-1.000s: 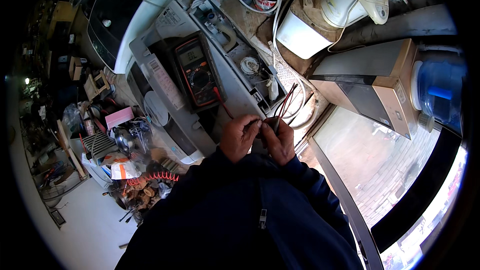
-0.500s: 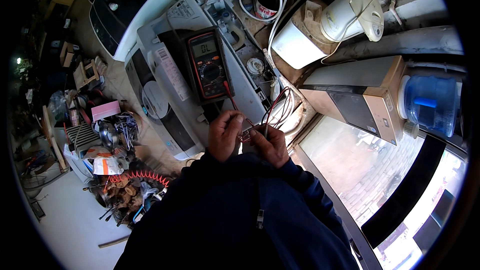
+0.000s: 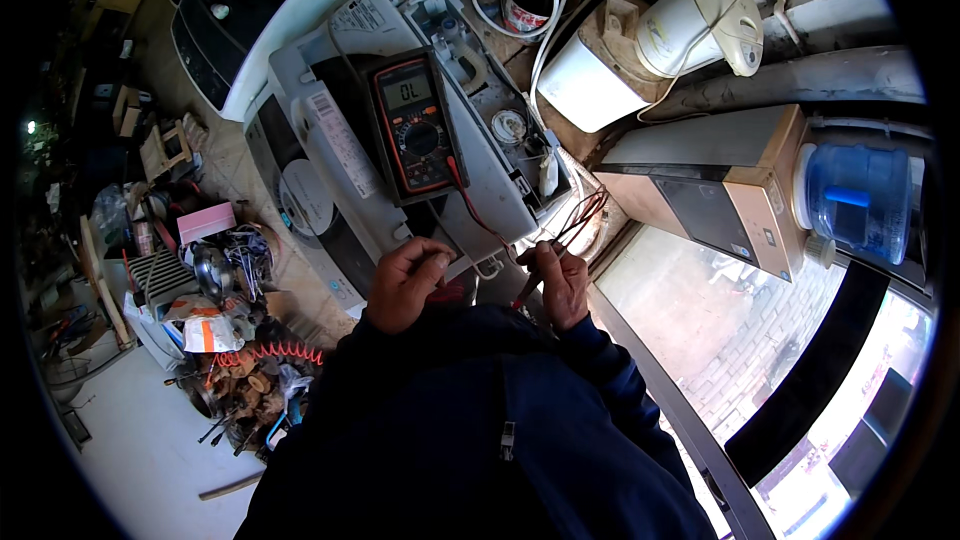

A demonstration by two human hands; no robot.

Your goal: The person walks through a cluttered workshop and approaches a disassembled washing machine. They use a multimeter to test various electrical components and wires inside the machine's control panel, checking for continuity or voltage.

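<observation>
blue water jug, pink box, coiled red hose

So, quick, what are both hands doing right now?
Left hand: fingers curled in; whether it holds anything cannot be told.
Right hand: closed on the red and dark leads.

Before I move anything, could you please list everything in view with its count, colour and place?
Open appliance: 1, grey, centre
Multimeter: 1, black and orange, on that appliance
Test leads: at least 2, red and dark, centre
Dark-lidded appliance: 1, white, upper left
Bucket: 1, dark, top
Tubing: several lengths, white, top
Container: 1, white, upper right
Water dispenser: 1, grey and tan, right
Bottle: 1, blue, far right
Rectangular item: 1, pink, left
Bag: 1, white and orange, left
Coiled hose: 1, red, lower left
Clutter: uncountable, mixed colours, left
Left hand: 1, dark sleeve, centre, contents unclear
Right hand: 1, dark sleeve, centre, grip on test leads
</observation>
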